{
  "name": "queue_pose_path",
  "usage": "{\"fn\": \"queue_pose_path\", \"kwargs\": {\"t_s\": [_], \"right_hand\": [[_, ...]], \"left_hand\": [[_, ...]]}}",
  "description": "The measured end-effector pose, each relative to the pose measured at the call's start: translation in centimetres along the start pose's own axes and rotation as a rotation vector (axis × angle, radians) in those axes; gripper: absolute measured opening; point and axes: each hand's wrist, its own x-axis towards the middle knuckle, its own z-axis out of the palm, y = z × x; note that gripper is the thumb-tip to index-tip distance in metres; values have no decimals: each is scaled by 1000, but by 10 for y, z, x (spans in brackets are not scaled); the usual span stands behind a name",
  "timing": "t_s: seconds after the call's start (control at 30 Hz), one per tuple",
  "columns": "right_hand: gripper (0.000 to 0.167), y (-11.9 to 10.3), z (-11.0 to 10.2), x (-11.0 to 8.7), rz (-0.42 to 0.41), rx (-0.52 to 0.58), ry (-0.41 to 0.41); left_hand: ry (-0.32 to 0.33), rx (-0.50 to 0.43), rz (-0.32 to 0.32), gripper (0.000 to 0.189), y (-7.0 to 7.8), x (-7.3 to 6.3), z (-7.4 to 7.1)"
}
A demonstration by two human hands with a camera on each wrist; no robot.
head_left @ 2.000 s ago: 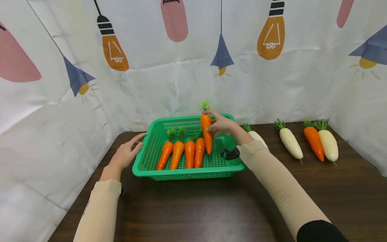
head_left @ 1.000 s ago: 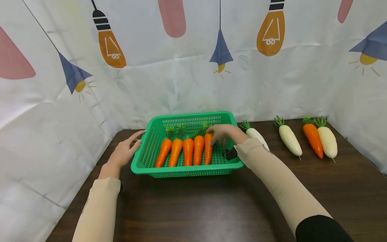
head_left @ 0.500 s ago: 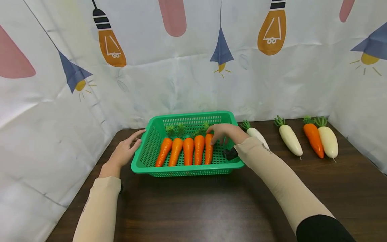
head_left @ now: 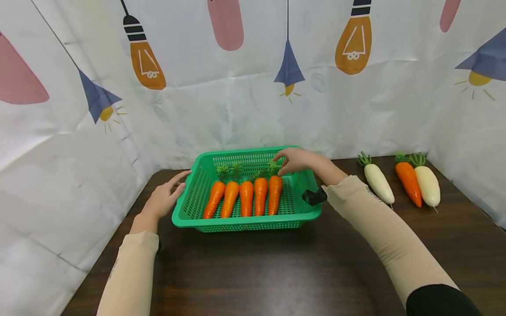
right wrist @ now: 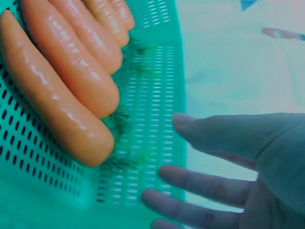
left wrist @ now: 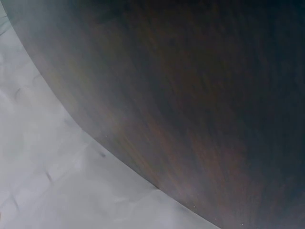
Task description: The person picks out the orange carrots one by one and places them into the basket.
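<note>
A green plastic basket [head_left: 245, 223] stands at the back of the table, with several orange carrots [head_left: 246, 197] lying side by side in it, green tops toward the rear wall. My right hand [head_left: 297, 159] hovers over the basket's right rear, fingers spread and holding nothing, just beyond the top of the rightmost carrot [head_left: 275, 195]. In the right wrist view, that carrot [right wrist: 59, 102] lies apart from my thumb and fingers [right wrist: 202, 183]. My left hand [head_left: 160, 199] lies with extended fingers against the basket's left rim; the left wrist view does not show it.
Right of the basket lie a white radish [head_left: 379, 183], a carrot [head_left: 409, 182] and another white radish [head_left: 428, 186] on the dark wooden table [head_left: 253, 276]. A printed white cloth [head_left: 221, 114] hangs behind. My right forearm covers the spot where a further radish lay.
My right hand lowered a carrot into the basket beside the others, let go of it and rose back toward the rear right. My left hand stayed at the rim.
</note>
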Motion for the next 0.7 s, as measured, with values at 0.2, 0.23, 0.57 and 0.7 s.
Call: {"fn": "queue_pose_path", "kwargs": {"t_s": [0.2,0.23,0.57,0.7], "right_hand": [[44,13,-10,-29,-85,30,174],[42,17,-11,-33,-94,39,198],[34,57,-8,-70,-131,176,376],[34,71,-13,-87,-107,142,418]], "left_hand": [[0,1,-7,53,-1,0,1],[-1,3,-8,53,-2,1,1],[-1,-3,-4,53,-2,1,1],[3,-8,-1,53,-3,2,2]]}}
